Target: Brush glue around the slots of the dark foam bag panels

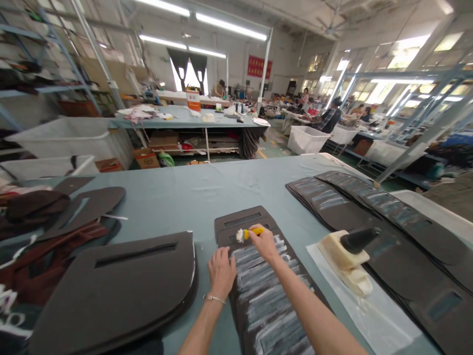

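A small brush (247, 233) with a yellow handle and white-coated bristles is pinched in my right hand (264, 244). It is held over the far part of a stack of dark slotted panels (236, 223), whose top is streaked with white, glue-like strokes. My left hand (221, 270) lies with fingers stretched along the left edge of this stack, palm down; a bracelet circles the wrist. To the right, a cream plastic container (342, 250) with a black conical part stands on a whitish plastic sheet (384, 320).
At left lies a dark curved panel stack (121, 281) with a long slot. Brown fabric pieces (62, 261) are heaped beyond it. More streaked dark panels (369, 222) overlap along the right. Behind the blue-green table (207, 192) are another table (177, 117), white bins (308, 139) and several people.
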Demonstrator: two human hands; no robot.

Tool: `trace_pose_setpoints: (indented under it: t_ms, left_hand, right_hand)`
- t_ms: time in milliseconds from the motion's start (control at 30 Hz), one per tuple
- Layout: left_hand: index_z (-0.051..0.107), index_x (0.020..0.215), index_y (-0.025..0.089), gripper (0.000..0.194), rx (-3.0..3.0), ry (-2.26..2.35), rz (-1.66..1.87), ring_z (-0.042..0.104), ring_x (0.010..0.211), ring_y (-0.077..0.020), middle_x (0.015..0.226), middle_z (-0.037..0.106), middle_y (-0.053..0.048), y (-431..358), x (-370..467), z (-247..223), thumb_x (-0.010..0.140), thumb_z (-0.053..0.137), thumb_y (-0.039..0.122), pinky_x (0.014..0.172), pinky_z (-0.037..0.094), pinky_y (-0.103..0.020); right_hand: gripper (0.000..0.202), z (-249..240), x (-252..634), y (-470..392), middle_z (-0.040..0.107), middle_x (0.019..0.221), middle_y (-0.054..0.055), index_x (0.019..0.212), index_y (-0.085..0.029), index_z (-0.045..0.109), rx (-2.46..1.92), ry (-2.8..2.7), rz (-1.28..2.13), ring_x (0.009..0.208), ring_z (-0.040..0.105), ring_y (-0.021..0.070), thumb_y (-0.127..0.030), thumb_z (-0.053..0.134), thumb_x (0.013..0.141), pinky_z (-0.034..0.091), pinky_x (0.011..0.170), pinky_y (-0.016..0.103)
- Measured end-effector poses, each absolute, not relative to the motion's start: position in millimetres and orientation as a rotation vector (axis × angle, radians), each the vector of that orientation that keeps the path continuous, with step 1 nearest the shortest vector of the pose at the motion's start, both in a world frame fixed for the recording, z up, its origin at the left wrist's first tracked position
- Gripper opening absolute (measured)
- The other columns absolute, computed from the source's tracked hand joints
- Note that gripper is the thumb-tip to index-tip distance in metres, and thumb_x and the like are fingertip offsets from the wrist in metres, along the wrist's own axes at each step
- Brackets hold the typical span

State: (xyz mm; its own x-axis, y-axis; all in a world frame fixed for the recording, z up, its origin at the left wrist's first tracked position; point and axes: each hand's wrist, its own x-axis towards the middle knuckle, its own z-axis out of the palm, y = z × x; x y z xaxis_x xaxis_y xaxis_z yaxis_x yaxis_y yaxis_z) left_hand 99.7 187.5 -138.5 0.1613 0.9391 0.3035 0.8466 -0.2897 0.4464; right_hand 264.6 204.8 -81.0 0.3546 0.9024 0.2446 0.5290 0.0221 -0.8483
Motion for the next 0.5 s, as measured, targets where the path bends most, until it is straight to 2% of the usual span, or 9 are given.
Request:
trace_pose_setpoints:
  t_ms: [133, 267, 400, 500]
  left_hand:
    - [0.057, 0.107, 0.017, 0.026, 2.392, 1.788, 0.656, 0.053, 0.1, -0.0225, 0.103, 0.061, -0.008, 201.8, 96.3, -145.7, 0.085, 0.043, 0.019, 0.087, 0.037, -0.038]
    - [0.057, 0.108, 0.018, 0.028, 2.483, 1.762, 0.643, 0.054, 0.101, -0.0213, 0.104, 0.061, -0.008, 200.0, 90.2, -151.0, 0.087, 0.04, 0.019, 0.086, 0.037, -0.037]
    - [0.058, 0.107, 0.018, 0.029, 2.504, 1.773, 0.644, 0.055, 0.098, -0.0235, 0.104, 0.063, -0.009, 203.5, 91.2, -151.5, 0.088, 0.038, 0.026, 0.083, 0.039, -0.038]
    - [0.056, 0.111, 0.018, 0.036, 2.44, 1.748, 0.665, 0.056, 0.098, -0.027, 0.106, 0.064, -0.01, 209.4, 88.7, -152.3, 0.088, 0.035, 0.036, 0.082, 0.041, -0.041]
  right_hand:
    - [0.014, -100.1, 243.9, 239.3, 0.061, 0.059, -0.004, 0.075, -0.023, 0.068, -1.595, -1.504, 0.509, 0.055, 0.055, 0.0121, -0.027, 0.054, 0.072, 0.04, 0.055, 0.02]
    - [0.015, -103.1, 312.3, 246.5, 0.062, 0.06, -0.002, 0.07, -0.022, 0.068, -1.835, -1.388, 0.287, 0.057, 0.055, 0.0129, -0.021, 0.053, 0.069, 0.04, 0.057, 0.021]
    - [0.016, -85.2, 371.5, 233.4, 0.063, 0.061, 0.0, 0.07, -0.021, 0.067, -1.975, -1.243, 0.082, 0.061, 0.056, 0.0142, -0.019, 0.052, 0.07, 0.04, 0.061, 0.022]
    - [0.017, -75.2, 373.2, 202.1, 0.063, 0.063, -0.001, 0.075, -0.021, 0.068, -1.944, -1.174, 0.122, 0.06, 0.056, 0.0131, -0.021, 0.052, 0.07, 0.04, 0.059, 0.021]
